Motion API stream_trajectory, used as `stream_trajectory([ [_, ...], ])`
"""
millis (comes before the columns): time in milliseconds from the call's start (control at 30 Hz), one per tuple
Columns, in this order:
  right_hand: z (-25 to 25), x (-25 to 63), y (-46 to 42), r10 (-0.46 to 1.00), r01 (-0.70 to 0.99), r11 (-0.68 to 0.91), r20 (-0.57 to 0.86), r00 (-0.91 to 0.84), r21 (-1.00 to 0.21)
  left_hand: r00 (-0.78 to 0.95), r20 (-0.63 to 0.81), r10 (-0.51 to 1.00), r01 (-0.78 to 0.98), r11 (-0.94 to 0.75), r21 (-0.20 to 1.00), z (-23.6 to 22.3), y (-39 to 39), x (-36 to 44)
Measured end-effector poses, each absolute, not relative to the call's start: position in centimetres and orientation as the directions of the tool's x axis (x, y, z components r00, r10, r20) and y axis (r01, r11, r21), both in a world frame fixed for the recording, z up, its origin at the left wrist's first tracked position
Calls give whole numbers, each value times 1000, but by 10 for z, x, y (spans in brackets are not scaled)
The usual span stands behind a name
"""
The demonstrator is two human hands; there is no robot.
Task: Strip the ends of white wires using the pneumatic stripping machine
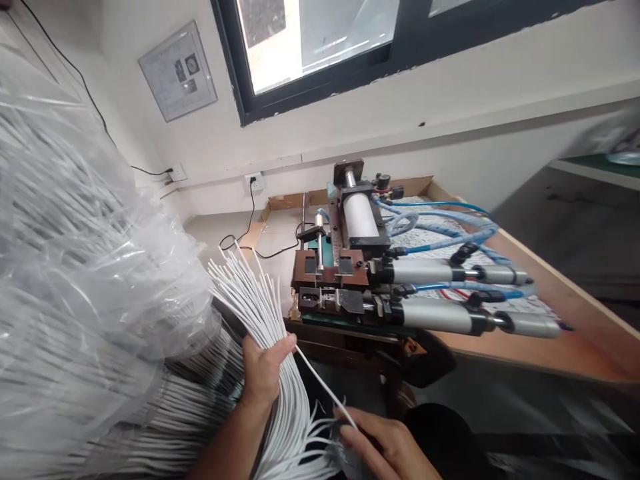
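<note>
A thick bundle of white cables (255,300) fans out at its upper end, its lower part curving down toward my lap. My left hand (265,367) is wrapped round the bundle, thumb across the front. One single cable (323,380) runs apart from the rest, from near my left thumb down to the right. My right hand (377,437) pinches that cable between thumb and fingers at the lower middle. Just beyond my hands stands a pneumatic machine (330,277) with clamp jaws and silver cylinders (430,271); neither hand touches it.
Plastic-wrapped stacks of white cables (100,267) crowd the left side. Blue air hoses (445,220) loop behind the cylinders. A wooden-edged bench (560,293) carries the machine, with scraps on it. A dark pedal-like shape (430,363) sits below the bench front. A black power cord (250,220) hangs from a wall socket.
</note>
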State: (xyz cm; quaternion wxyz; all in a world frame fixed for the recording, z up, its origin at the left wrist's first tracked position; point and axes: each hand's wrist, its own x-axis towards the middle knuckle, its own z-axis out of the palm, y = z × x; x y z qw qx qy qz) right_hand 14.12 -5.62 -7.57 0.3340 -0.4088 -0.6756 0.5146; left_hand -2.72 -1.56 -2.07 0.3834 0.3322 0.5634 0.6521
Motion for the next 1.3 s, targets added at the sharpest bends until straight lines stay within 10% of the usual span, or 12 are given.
stream_trajectory([
  [533, -26, 134, -10, 874, 274, 386, 254, -414, -881, -463, -52, 885, -229, -63, 971, -4, 7, -29],
  [800, -32, 122, -6, 993, -96, -41, -30, -111, -995, -507, -164, 846, -352, -29, 936, -11, 19, -45],
  [1300, -34, 95, 31, 917, -675, -376, -359, -173, -635, -346, -263, 901, -370, 127, 920, -12, 9, -24],
])
